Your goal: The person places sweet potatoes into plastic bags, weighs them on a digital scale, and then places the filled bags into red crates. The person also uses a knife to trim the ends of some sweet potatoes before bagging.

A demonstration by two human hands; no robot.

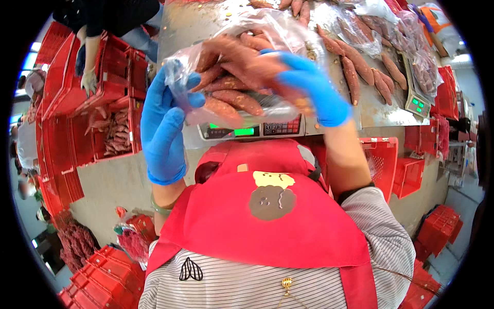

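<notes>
My left hand (166,119), in a blue glove, grips the left edge of a clear plastic bag (289,29) between fingers and thumb. The bag's mouth gapes toward me, and several sweet potatoes (237,101) lie inside it. In a matching glove, my right hand (312,85) holds reddish sweet potatoes, blurred, at the right side of the opening; their exact number cannot be told. Beneath the bag is a digital scale (254,131) with a lit green display and a keypad, at the near edge of the metal table.
Loose sweet potatoes (357,63) lie on the metal table (389,112) at the right, beside filled bags and a second scale (418,106). Red crates (61,135) stand at the left, where a co-worker's gloved hand (89,82) reaches in. More red crates (409,175) stand at the right.
</notes>
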